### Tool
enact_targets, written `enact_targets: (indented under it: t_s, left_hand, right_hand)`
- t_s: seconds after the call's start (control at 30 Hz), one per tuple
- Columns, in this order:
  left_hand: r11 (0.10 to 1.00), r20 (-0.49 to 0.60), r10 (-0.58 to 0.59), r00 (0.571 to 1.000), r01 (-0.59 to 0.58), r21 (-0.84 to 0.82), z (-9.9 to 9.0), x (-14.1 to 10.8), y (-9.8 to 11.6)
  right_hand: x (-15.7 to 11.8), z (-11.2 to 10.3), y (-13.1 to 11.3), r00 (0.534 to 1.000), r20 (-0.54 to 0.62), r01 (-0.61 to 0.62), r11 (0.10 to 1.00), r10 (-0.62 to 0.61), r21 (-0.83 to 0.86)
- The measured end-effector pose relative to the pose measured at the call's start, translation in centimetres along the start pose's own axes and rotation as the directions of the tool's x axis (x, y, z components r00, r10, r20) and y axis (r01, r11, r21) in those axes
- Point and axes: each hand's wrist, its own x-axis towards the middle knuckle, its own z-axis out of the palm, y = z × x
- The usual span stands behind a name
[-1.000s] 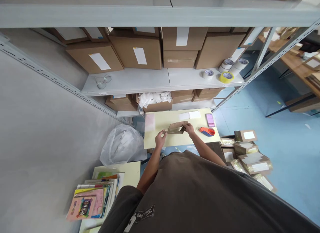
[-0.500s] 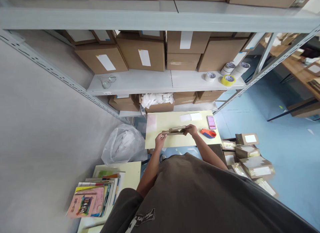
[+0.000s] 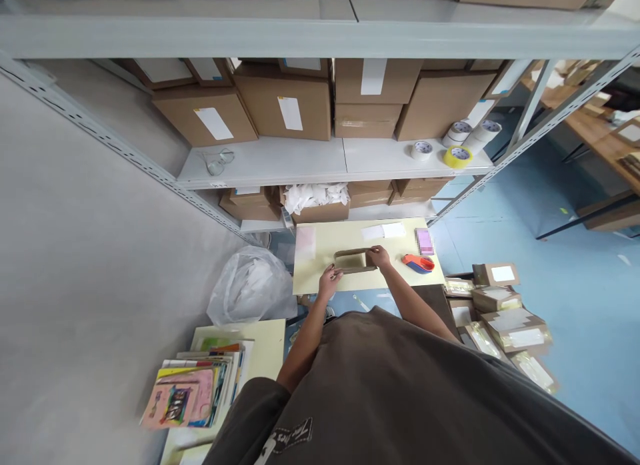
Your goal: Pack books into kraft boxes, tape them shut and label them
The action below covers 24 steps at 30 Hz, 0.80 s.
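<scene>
Between my two hands is a small brown cardboard box (image 3: 355, 270), unfolded into a rectangular frame; pale yellow tabletop shows through its middle. My left hand (image 3: 329, 281) pinches its left end at the near corner. At the right end, my right hand (image 3: 379, 256) grips the cardboard wall. Below it lies the pale yellow table (image 3: 320, 235). To the right of my right hand rests an orange and blue tool (image 3: 419, 264), perhaps a tape dispenser. White paper slips (image 3: 384, 231) lie beyond the box, and a purple item (image 3: 425, 241) sits at the table's right side.
Ahead stands a metal shelf (image 3: 300, 160) with cartons (image 3: 283, 108), white tape rolls (image 3: 421, 150), a yellow tape roll (image 3: 457, 156) and glasses (image 3: 220, 161). A clear plastic bag (image 3: 250, 288) and stacked books (image 3: 193, 392) are at left. Packed parcels (image 3: 510, 328) pile up at right.
The cardboard has gone from nearly flat to an opened rectangular frame. My left hand has shifted slightly right and nearer my body. The view has moved a little.
</scene>
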Motion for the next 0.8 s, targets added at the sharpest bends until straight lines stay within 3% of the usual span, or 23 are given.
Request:
enact_targets:
  t_s: [0.13, 0.23, 0.43, 0.63, 0.8]
  left_hand:
    - [0.999, -0.072, -0.043, 0.996, 0.043, -0.001, 0.1, 0.6, 0.1]
    - [0.999, -0.095, -0.047, 0.994, 0.047, -0.005, -0.1, 0.9, 0.3]
    - [0.999, -0.03, -0.024, 0.999, 0.023, -0.023, -0.1, 1.0, 0.3]
    - [0.999, 0.064, 0.027, 0.998, -0.03, 0.034, -0.5, 1.0, 0.0]
    - [0.991, -0.008, 0.01, 1.0, -0.009, 0.137, -0.5, 1.3, 0.3]
  right_hand:
    - [-0.9, 0.5, 0.7, 0.995, -0.01, -0.089, 0.934, 0.098, 0.346]
    - [-1.8, 0.2, 1.6, 0.997, 0.009, -0.076, 0.896, 0.081, 0.437]
    - [-3.1, -0.6, 2.1, 0.994, 0.103, -0.072, 0.904, 0.031, 0.421]
    - [-3.2, -0.2, 1.9, 0.98, 0.187, -0.131, 0.915, 0.063, 0.381]
    - [-3.6, 0.3, 2.4, 0.973, 0.208, -0.17, 0.913, 0.096, 0.371]
